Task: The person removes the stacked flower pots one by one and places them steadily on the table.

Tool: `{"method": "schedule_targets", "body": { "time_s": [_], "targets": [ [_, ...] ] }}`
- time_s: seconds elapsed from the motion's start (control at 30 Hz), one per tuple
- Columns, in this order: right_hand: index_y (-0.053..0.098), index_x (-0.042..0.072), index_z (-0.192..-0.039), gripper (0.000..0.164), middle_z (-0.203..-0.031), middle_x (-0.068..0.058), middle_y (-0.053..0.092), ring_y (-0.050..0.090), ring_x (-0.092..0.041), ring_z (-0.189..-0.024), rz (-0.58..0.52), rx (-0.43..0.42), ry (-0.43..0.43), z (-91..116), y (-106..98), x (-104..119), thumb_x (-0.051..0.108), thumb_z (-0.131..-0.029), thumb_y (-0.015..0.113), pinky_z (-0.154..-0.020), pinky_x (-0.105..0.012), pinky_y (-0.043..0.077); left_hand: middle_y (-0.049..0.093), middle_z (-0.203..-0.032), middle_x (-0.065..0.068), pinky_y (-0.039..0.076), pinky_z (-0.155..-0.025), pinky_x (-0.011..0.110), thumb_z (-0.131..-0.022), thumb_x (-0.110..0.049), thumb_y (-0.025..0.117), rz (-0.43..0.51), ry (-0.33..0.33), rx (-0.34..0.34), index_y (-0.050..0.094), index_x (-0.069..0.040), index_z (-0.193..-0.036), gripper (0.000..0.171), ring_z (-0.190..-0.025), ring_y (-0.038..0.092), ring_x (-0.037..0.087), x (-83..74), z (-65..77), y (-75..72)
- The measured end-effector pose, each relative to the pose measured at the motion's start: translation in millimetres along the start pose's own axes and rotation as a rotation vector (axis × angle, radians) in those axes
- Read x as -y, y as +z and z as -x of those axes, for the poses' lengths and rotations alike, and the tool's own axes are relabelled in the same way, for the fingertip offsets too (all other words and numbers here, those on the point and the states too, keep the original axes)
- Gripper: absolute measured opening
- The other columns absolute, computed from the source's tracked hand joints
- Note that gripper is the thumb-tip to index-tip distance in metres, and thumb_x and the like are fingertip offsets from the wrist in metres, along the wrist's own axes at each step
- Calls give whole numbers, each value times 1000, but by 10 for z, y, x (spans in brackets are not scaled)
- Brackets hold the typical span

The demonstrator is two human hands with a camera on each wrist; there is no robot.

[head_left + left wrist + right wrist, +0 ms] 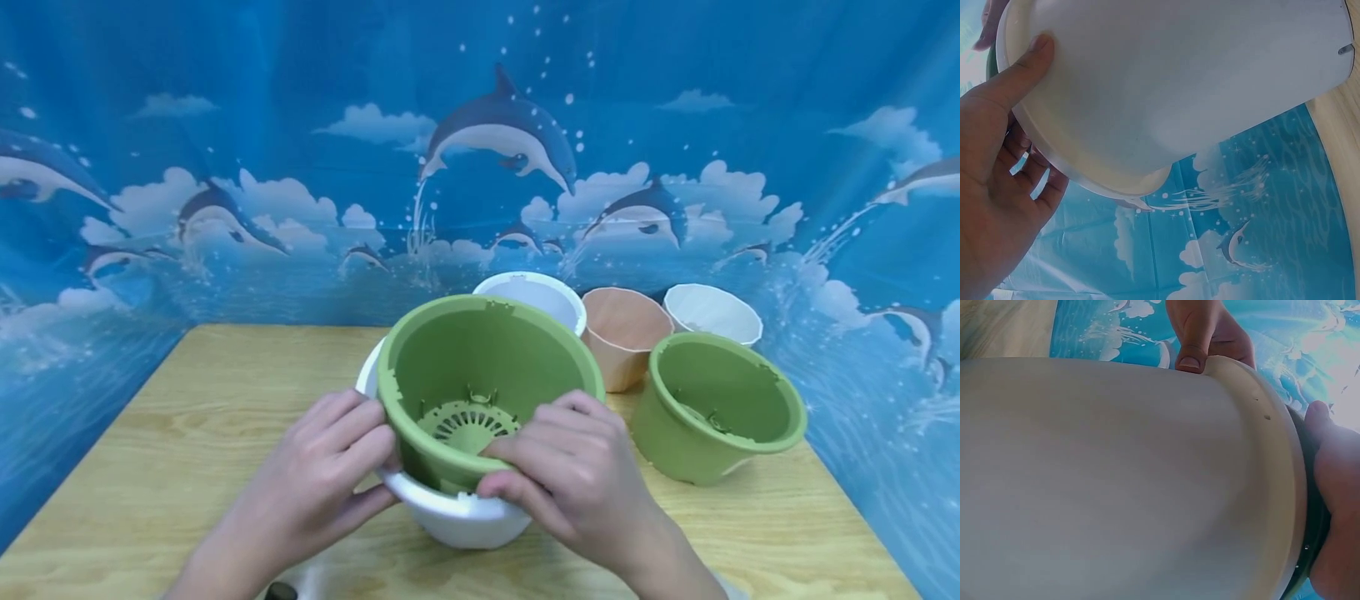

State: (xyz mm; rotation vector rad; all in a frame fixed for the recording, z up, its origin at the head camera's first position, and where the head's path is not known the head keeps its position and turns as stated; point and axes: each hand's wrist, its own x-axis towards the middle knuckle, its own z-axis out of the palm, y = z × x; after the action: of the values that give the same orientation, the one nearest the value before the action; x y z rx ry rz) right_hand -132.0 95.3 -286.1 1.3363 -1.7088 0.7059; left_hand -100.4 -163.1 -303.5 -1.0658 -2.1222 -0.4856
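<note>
A green plastic flowerpot with a slotted bottom sits tilted inside a white flowerpot in the head view. The left hand grips the white pot's rim at the near left. In the left wrist view its thumb lies on the white pot's outer wall, with the other fingers at the rim. At the near right, the right hand pinches the green pot's rim, fingers over the edge and thumb below. The right wrist view has the white wall across most of it, and the green rim shows just beyond.
To the right on the wooden table stands another green pot. Behind are a white pot, a peach pot and a white faceted pot. A dolphin-print backdrop surrounds the table. A small dark object shows at the bottom edge.
</note>
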Motion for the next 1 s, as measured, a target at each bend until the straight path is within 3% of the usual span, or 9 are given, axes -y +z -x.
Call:
{"method": "schedule_targets", "body": {
  "time_s": [0.27,0.37,0.47,0.53,0.73,0.87,1.0],
  "targets": [
    [75,15,-88,24,-72,12,68,55,-1,-61,-32,25,-27,7,-34,-1,32,-97,61,-66,-23,45,55,-88,-7,41,-80,27,-75,-25,74,2,-3,2,55,-16,-79,22,-86,52,15,-1,8,12],
    [74,15,-87,12,-73,11,68,56,-3,-62,-40,51,-12,20,-43,5,19,-83,63,-66,-24,45,54,-88,-7,40,-80,27,-74,-24,75,6,0,-1,55,-16,-79,22,-85,52,15,1,7,16],
    [74,15,-89,22,-73,11,68,57,-5,-63,-35,79,5,29,-58,-3,12,-70,62,-68,-26,47,54,-88,-7,40,-80,27,-73,-24,75,7,2,-5,55,-16,-79,21,-85,52,16,5,2,19],
    [74,15,-90,25,-75,11,68,57,-6,-65,-32,100,13,34,-67,-13,10,-69,63,-70,-27,48,54,-88,-7,40,-80,28,-72,-23,75,5,1,-6,56,-16,-79,22,-85,52,16,6,4,17],
    [73,11,-97,26,-80,7,70,61,-11,-72,-27,136,-5,59,-105,-62,9,-73,64,-76,-31,49,55,-89,-9,42,-82,25,-72,-22,76,8,-13,23,57,-17,-81,22,-89,53,14,-6,21,2],
    [73,9,-99,17,-82,5,70,63,-13,-75,-8,116,5,73,-142,-90,11,-87,61,-78,-34,49,55,-91,-10,46,-80,19,-73,-20,76,28,-24,56,58,-17,-84,21,-93,52,12,-9,24,-4],
    [74,8,-100,19,-84,4,71,64,-14,-77,-13,78,17,58,-168,-90,17,-98,57,-79,-35,47,56,-92,-11,47,-81,17,-73,-21,78,30,-36,79,59,-18,-86,23,-95,53,10,-8,36,-11]
  ]
}}
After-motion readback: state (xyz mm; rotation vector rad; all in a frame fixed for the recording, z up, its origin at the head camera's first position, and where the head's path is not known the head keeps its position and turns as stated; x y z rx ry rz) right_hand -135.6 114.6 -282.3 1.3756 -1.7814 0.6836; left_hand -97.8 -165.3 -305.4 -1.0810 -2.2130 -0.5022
